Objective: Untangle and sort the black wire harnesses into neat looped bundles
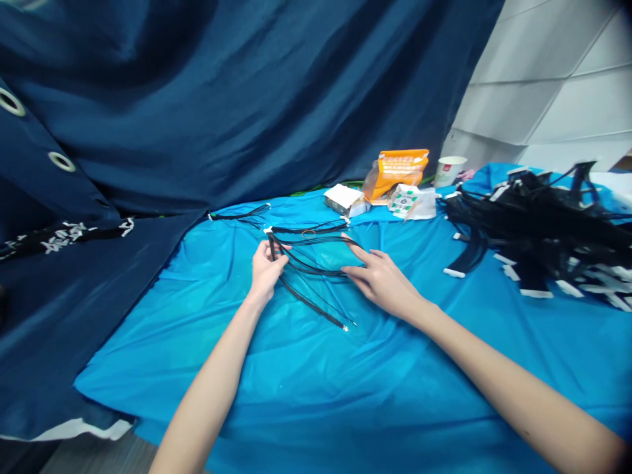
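My left hand (266, 268) is closed in a pinch on a black wire harness (316, 270), close to its white connector end. From there the wires fan out to the right in separate strands. One strand hangs lower, with a small pale tip near the cloth. My right hand (382, 280) has its fingers spread, and its fingertips touch the upper and middle strands. Just behind the hands lies another black wire bundle (323, 228) with white ends, and a thin orange loop (309, 233) beside it. Farther back left rests a further wire bundle (241, 215).
Blue cloth (296, 395) covers the table. A large pile of black flat cables (533, 224) with white connectors is at right. Along the back stand a small box (344, 197), an orange pouch (399, 172), a green-and-white packet (412, 201) and a paper cup (449, 171). Dark curtain (247, 99) hangs behind.
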`<state>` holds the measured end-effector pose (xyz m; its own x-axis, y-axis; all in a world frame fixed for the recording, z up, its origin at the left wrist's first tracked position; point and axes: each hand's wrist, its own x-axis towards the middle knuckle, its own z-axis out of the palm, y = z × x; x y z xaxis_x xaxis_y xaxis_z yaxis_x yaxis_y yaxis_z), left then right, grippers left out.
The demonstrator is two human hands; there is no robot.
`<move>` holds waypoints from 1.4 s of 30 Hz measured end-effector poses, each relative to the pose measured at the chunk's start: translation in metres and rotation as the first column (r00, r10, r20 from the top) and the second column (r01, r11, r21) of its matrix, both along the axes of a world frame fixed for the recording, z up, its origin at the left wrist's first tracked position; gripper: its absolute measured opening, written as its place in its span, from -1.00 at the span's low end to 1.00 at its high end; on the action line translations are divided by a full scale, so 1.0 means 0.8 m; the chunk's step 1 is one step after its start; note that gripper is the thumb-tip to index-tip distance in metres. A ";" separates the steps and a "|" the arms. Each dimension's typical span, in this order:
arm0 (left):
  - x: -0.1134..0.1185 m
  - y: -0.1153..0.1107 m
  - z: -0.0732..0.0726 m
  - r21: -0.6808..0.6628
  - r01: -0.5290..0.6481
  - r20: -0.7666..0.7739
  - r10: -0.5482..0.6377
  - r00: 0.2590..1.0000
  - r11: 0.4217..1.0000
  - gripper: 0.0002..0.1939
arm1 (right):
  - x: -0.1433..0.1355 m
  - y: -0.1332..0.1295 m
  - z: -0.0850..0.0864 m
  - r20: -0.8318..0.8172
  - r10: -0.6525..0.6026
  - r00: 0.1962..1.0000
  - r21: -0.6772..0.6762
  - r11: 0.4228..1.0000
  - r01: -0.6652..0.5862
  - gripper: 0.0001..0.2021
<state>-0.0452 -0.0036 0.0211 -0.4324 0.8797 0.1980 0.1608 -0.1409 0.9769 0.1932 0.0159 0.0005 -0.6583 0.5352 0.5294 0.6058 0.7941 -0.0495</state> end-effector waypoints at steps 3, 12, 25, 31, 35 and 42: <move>-0.001 0.000 0.000 0.023 0.014 -0.001 -0.014 1.000 1.000 -0.74 | 0.000 0.001 -0.001 0.005 0.003 1.000 -0.002 1.000 -0.003 -0.73; -0.004 0.002 -0.001 0.067 0.081 0.037 -0.083 0.996 0.994 -0.73 | 0.003 0.003 0.001 0.012 -0.004 1.000 -0.015 1.000 0.004 -0.72; -0.006 0.007 -0.025 0.133 -0.152 -0.210 0.178 0.961 0.979 -0.79 | -0.004 -0.006 0.004 0.005 0.017 1.000 -0.013 1.000 -0.017 -0.74; -0.005 0.007 -0.033 0.126 -0.237 -0.254 0.262 0.931 0.963 -0.74 | -0.008 -0.015 0.009 -0.012 0.050 0.999 0.008 0.999 -0.050 -0.75; -0.005 0.010 -0.033 0.113 -0.344 -0.220 0.361 0.906 0.932 -0.64 | -0.009 -0.017 0.008 0.012 0.049 0.999 -0.010 0.999 -0.049 -0.75; -0.009 0.016 -0.023 0.057 -0.085 -0.037 0.087 0.996 0.995 -0.69 | 0.003 -0.001 0.005 0.019 -0.020 1.000 -0.017 1.000 0.021 -0.75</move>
<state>-0.0523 0.0092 0.0031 -0.4968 0.8269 0.2635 0.2129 -0.1783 0.9607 0.1953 0.0152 0.0049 -0.6566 0.5577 0.5077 0.6228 0.7806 -0.0520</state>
